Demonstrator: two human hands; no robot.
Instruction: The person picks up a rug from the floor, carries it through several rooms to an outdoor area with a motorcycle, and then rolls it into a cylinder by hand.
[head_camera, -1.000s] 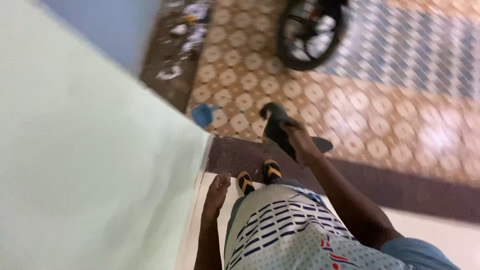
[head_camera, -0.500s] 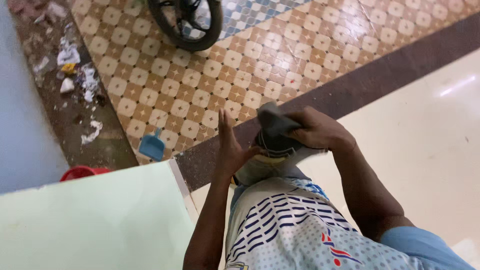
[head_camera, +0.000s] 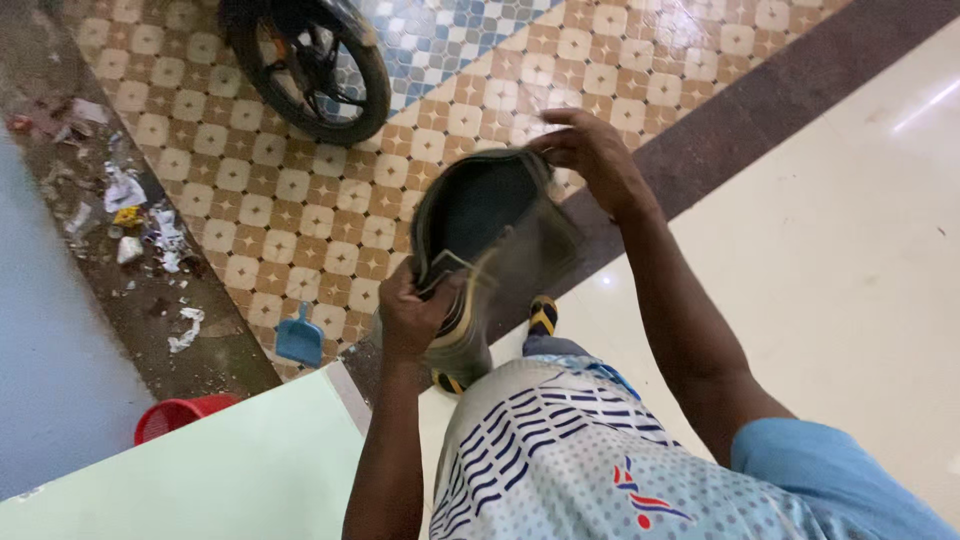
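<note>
a dark rubber boot (head_camera: 490, 225) is held at mid-frame, opening turned up toward the camera; the left hand (head_camera: 412, 312) is clamped on its rim at 7 o'clock, the right hand (head_camera: 590, 150) is pinched on the rim at 1 o'clock; the boot could be dropped onto the sandalled foot (head_camera: 542, 315) below if either thin rim grip slipped; grit could be shaken onto the cream floor (head_camera: 850, 250) if it were tipped; a wheel (head_camera: 305, 70) stands at 11 o'clock, a blue dustpan (head_camera: 300, 340) at 8 o'clock.
</note>
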